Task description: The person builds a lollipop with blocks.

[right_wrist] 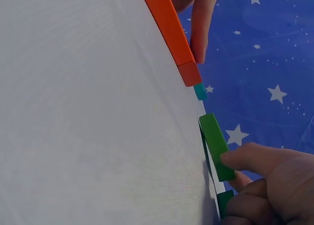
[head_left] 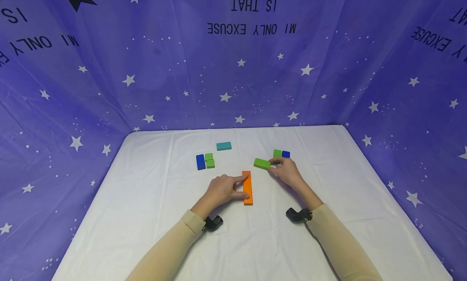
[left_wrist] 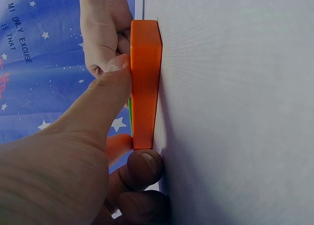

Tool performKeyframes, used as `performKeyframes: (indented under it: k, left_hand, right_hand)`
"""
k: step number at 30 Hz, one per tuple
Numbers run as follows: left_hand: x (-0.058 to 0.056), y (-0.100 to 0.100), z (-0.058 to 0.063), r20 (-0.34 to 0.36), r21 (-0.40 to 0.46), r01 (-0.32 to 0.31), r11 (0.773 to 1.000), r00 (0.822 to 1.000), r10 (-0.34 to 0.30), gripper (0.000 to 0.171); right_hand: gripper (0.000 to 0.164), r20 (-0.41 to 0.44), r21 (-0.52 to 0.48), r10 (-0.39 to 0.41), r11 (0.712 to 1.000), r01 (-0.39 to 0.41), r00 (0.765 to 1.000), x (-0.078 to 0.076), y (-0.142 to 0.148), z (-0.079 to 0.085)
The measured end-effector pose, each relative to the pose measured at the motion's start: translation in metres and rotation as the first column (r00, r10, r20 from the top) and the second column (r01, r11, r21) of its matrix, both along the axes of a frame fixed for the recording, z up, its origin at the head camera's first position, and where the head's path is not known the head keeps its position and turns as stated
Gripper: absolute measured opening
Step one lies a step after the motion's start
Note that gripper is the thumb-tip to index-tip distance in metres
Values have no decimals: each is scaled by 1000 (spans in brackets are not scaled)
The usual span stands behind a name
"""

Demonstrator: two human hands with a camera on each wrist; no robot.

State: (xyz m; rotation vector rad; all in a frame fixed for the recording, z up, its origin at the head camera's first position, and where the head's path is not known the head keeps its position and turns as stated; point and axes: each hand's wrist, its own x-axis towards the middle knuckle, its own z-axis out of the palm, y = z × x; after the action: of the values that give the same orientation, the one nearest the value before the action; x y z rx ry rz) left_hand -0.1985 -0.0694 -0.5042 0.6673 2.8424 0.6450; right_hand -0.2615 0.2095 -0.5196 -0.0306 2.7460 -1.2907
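My left hand rests its straight thumb on a long orange block, and its index finger touches the small orange block at the far end. The two lie end to end on the white cloth. To the right, my right hand pinches one end of a green block between thumb and fingers. In the right wrist view that green block is tilted close over the cloth. Just behind this hand lie a small green block and a blue block, partly hidden.
Left of centre, a blue block lies beside two small green blocks. A teal block is farther back on the white-covered table. Purple star-printed curtains enclose the back and sides.
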Motion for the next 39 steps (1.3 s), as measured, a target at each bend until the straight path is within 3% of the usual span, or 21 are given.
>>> performKeyframes:
  k: [11, 27, 39]
  left_hand:
    - [1, 0, -1, 2, 8, 0, 1000, 1000, 0, 78]
    - [0, 0, 1, -5, 0, 1, 1000, 1000, -1, 80]
    - [-1, 0, 0, -32, -3, 6, 1000, 999, -6, 77]
  right_hand:
    - [44, -2, -130, 26, 991, -26, 1000, 1, -1, 3]
    - [40, -27, -92, 123, 988, -125, 992, -6, -17, 11]
    - [39, -25, -59, 146, 987, -147, 989, -8, -30, 8]
